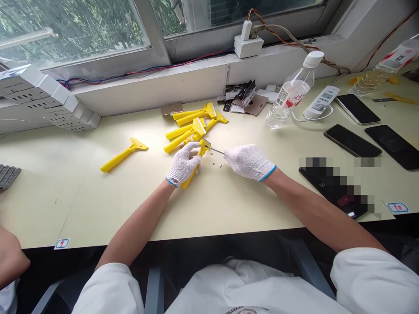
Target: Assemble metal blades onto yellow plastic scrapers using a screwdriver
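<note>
My left hand (185,165), in a white knit glove with a blue cuff, is closed around the handle of a yellow scraper (204,145), its head pointing away from me. My right hand (247,161), gloved the same way, grips a screwdriver (216,151) whose handle is hidden in the fist. The thin shaft reaches left, its tip at the scraper's head. A few tiny metal parts (220,165) lie on the table between my hands. Just beyond, several more yellow scrapers (185,135) lie in a pile. One yellow scraper (122,156) lies apart on the left.
Opened black packaging (242,98) lies near the wall. A water bottle (291,91) stands at the back right, beside a power strip (321,102) and several phones (352,140). White boxes (46,96) are stacked at the left. Another person's arm (11,257) shows at the left edge.
</note>
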The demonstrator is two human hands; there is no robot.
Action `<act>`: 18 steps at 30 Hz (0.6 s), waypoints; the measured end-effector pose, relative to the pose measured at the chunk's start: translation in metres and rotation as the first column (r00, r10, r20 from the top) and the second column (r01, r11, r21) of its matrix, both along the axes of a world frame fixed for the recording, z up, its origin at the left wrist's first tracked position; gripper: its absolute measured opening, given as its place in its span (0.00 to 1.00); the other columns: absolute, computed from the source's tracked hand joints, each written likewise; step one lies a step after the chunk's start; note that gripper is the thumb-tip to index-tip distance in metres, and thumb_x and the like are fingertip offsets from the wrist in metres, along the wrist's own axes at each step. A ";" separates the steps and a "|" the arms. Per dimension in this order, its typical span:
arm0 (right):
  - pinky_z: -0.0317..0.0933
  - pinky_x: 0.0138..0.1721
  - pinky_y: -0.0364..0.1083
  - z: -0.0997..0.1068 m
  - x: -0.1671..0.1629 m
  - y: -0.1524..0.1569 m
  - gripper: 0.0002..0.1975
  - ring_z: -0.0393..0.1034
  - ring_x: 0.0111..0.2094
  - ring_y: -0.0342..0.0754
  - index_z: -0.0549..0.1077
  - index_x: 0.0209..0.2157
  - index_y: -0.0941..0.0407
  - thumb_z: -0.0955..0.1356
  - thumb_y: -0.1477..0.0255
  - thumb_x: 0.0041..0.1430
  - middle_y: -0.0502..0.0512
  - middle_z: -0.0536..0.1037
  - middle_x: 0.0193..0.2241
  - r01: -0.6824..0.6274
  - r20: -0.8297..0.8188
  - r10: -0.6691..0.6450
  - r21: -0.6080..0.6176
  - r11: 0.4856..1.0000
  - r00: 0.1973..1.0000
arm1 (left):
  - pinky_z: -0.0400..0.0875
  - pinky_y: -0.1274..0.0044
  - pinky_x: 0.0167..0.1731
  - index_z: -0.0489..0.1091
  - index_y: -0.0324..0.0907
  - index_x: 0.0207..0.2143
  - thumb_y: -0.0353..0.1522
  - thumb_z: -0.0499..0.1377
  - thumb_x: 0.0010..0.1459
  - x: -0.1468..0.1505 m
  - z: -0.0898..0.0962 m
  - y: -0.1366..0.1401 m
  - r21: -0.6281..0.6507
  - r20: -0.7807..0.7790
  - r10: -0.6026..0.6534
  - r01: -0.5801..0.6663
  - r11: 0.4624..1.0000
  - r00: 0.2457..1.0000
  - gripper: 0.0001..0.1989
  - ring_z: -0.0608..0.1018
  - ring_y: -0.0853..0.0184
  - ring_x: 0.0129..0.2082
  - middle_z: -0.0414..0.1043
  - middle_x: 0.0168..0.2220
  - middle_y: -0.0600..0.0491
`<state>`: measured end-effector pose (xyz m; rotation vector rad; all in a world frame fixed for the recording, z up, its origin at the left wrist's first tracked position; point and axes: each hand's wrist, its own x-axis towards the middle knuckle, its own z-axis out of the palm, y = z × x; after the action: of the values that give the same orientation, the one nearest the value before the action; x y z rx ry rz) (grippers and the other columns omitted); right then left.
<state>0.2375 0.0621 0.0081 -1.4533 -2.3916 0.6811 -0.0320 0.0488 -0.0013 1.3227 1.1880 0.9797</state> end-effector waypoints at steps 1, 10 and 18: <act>0.56 0.44 0.47 0.001 0.002 0.002 0.16 0.74 0.43 0.52 0.81 0.45 0.65 0.67 0.67 0.77 0.69 0.83 0.39 -0.019 -0.029 0.018 -0.029 0.999 0.999 | 0.76 0.76 0.21 0.73 0.44 0.57 0.30 0.65 0.56 -0.001 -0.001 0.000 0.002 -0.013 -0.002 0.002 1.000 1.000 0.25 0.80 0.68 0.21 0.82 0.33 0.55; 0.54 0.36 0.43 0.008 0.016 0.020 0.21 0.62 0.29 0.39 0.85 0.42 0.64 0.63 0.68 0.77 0.51 0.78 0.28 -0.185 -0.191 0.142 -0.226 0.956 0.971 | 0.77 0.77 0.20 0.74 0.43 0.60 0.31 0.63 0.58 -0.004 -0.008 0.002 0.076 -0.108 -0.039 0.047 0.996 0.993 0.26 0.80 0.70 0.23 0.84 0.41 0.52; 0.57 0.45 0.44 0.004 0.002 0.006 0.18 0.71 0.40 0.46 0.84 0.54 0.62 0.66 0.67 0.79 0.61 0.86 0.44 -0.120 -0.073 0.119 -0.016 0.993 0.990 | 0.77 0.77 0.21 0.73 0.43 0.60 0.30 0.64 0.57 -0.005 -0.008 0.003 0.050 -0.070 -0.046 0.049 0.998 0.997 0.26 0.80 0.70 0.22 0.83 0.41 0.52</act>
<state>0.2398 0.0677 0.0123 -1.2786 -2.4383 0.7746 -0.0371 0.0521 -0.0090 1.4297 1.1845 0.9432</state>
